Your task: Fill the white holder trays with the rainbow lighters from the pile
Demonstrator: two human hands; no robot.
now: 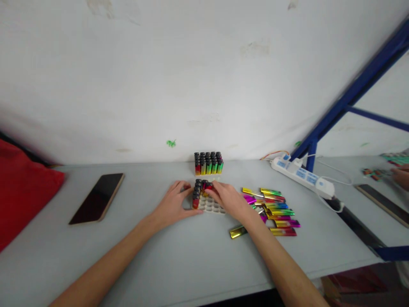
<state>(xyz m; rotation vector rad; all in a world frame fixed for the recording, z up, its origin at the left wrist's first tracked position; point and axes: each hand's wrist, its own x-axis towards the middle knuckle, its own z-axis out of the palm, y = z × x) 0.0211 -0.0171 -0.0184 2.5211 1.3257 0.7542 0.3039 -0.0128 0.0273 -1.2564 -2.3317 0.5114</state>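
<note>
A white tray (212,207) with rows of round holes lies on the table between my hands. Several lighters with black tops stand in its left columns, a red one (195,202) at the front corner. My left hand (174,202) is curved around the tray's left side, thumb along the front edge and fingers by the back corner, holding it. My right hand (230,199) reaches over the tray from the right, its fingers closed on a red lighter (208,186), which is tilted over the holes. The fingertips partly hide that lighter and the tray's right side.
Behind the tray stands a block of upright lighters (208,163). Loose shiny lighters (281,212) lie in a pile beside my right forearm. A power strip (302,175) with cables, a blue metal frame (335,113), a phone (97,198) and red cloth (25,183) surround the area. Another person's hand (401,175) is far right.
</note>
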